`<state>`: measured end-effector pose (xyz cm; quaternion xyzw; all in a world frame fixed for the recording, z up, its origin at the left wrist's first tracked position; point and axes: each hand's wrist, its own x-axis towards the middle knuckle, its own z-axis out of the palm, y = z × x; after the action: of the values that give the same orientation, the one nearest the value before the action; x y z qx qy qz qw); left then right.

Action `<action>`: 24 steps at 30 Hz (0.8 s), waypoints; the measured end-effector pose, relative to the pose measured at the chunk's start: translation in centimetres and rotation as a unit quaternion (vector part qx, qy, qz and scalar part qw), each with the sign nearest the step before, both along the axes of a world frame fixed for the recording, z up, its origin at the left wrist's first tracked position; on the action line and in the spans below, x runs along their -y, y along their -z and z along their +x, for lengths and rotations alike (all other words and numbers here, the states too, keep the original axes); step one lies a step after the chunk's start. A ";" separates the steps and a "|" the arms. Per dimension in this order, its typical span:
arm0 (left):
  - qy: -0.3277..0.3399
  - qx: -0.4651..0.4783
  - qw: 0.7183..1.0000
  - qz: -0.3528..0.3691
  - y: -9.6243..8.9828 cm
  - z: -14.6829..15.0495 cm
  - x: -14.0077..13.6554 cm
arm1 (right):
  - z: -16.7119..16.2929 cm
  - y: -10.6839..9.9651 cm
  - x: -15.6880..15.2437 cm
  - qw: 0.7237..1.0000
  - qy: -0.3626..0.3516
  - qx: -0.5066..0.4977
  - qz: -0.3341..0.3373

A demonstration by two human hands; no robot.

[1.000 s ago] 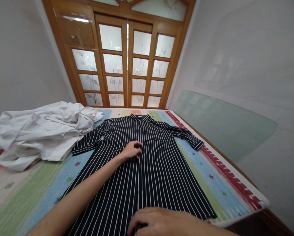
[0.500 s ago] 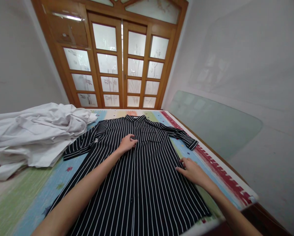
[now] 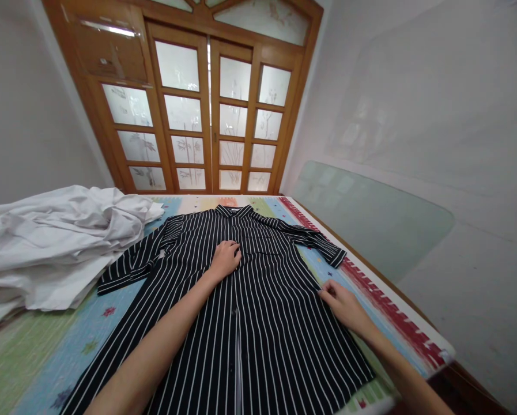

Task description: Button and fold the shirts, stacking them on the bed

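A black short-sleeved shirt with white stripes lies spread front side up, its collar at the far end and its hem towards me. My left hand is on the chest beside the button placket, fingers bent and closed on the cloth; their tips are partly hidden. At the shirt's right side edge, my right hand pinches the fabric between thumb and fingers. Faint creases run across the cloth between both hands. Lower down, the placket gapes slightly.
A crumpled heap of white cloth lies to the left of the shirt. Beneath is a colourful patterned cover, with its edge along the right wall. Wooden doors with glass panes stand beyond the far end.
My right hand has closed on the shirt's side edge. My left hand has settled lower onto the chest, its fingers more curled. The view has shifted slightly.
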<state>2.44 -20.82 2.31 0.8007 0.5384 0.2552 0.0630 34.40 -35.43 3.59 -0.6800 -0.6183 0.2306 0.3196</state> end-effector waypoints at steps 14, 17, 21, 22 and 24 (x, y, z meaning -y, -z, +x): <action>-0.073 0.196 0.975 -0.078 -0.7 -0.1 -2.4 | 2.5 -1.9 3.2 0.942 -0.061 -0.261 -0.203; -0.090 0.211 0.966 -0.119 -0.6 -0.2 -2.7 | 4.3 -1.0 2.9 0.975 -0.020 -0.167 -0.146; -0.092 0.216 0.958 -0.162 -0.7 -0.3 -2.9 | 5.7 -0.6 2.7 0.987 0.005 -0.120 -0.111; -0.091 0.216 0.958 -0.163 -0.8 -0.4 -2.8 | 5.8 -0.7 2.9 0.985 -0.003 -0.120 -0.127; -0.091 0.211 0.961 -0.153 -1.2 -0.5 -2.6 | 6.0 -0.9 3.4 0.979 -0.028 -0.108 -0.172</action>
<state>1.96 -18.24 3.47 0.6576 0.6157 0.3376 0.2730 40.40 -38.81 4.53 -0.6784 -0.5501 0.4145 0.2557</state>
